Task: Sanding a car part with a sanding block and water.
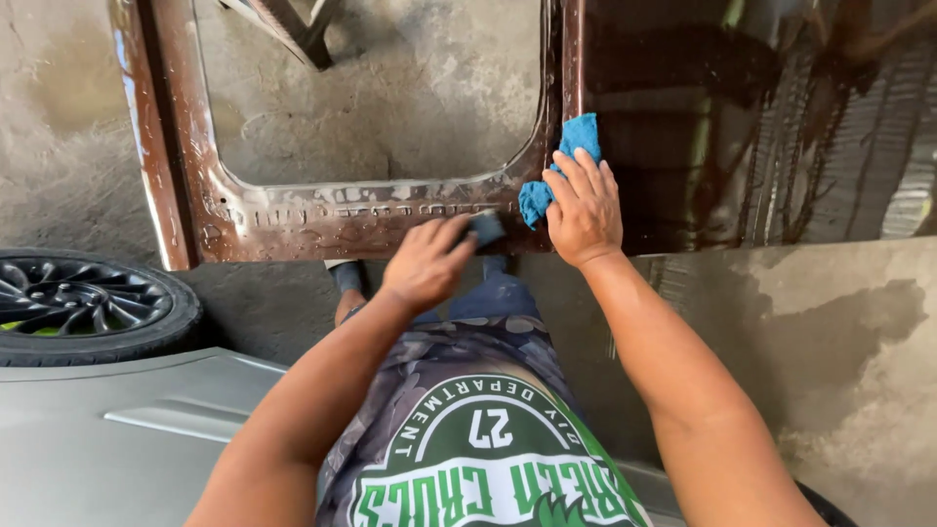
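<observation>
1 brown door panel (390, 220) is being worked at its window opening's lower edge: a small dark block (486, 227) is being gripped by the left hand (427, 263), while 1 blue cloth (556, 166) is being pressed flat by the right hand (584, 210) beside it. 1 tyre (88, 307) is lying left of the panel.

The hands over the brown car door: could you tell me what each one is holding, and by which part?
Left hand pinches a small dark pad by its near end. Right hand presses its palm on a blue cloth against the door.
</observation>
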